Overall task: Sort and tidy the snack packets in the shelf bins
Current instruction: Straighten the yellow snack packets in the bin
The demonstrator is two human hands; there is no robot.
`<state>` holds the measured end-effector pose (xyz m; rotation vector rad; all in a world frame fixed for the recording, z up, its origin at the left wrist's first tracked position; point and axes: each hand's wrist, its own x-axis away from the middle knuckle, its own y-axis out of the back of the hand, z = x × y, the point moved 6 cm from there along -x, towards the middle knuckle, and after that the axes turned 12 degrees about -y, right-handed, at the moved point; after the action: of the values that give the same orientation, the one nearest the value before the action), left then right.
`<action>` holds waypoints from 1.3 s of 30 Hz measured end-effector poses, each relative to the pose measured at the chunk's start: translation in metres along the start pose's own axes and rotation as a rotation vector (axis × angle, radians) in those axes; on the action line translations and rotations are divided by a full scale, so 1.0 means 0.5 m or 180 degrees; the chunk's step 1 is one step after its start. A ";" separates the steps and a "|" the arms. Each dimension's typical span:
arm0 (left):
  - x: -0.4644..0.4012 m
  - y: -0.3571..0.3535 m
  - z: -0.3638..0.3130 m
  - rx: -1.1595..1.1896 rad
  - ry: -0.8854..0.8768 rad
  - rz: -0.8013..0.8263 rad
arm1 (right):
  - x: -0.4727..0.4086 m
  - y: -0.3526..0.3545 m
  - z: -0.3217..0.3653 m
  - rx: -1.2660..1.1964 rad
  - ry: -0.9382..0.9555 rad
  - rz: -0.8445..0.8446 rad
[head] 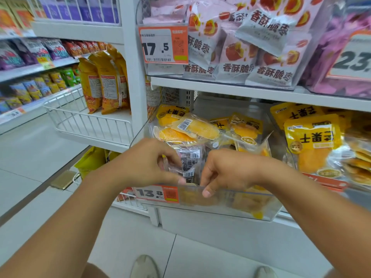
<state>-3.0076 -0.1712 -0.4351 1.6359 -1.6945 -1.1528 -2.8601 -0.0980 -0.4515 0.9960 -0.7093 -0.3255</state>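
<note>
While a clear dark-labelled packet (pixel 187 163) is pinched by the left hand (pixel 144 161) and the right hand (pixel 226 169) above the clear bin (pixel 230 203), the mango packets (pixel 192 127) heaped just behind the grip could be dislodged if it is tugged free sharply.

The clear plastic shelf bin (pixel 224 199) looks smooth and glossy. The yellow see-through plastic snack packets (pixel 197 128) shine and crinkle. The white wire basket (pixel 88 121) is coated metal, and the pale floor tiles (pixel 30 157) look polished.
</note>
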 end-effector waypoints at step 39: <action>-0.017 0.023 0.034 0.1325 0.1055 -0.1767 | -0.098 0.073 -0.077 -0.5359 -0.1217 -0.1268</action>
<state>-3.0268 -0.1601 -0.4326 2.5071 -1.3598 -0.7060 -2.8725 -0.0268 -0.4528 -0.5784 -0.3287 -1.2106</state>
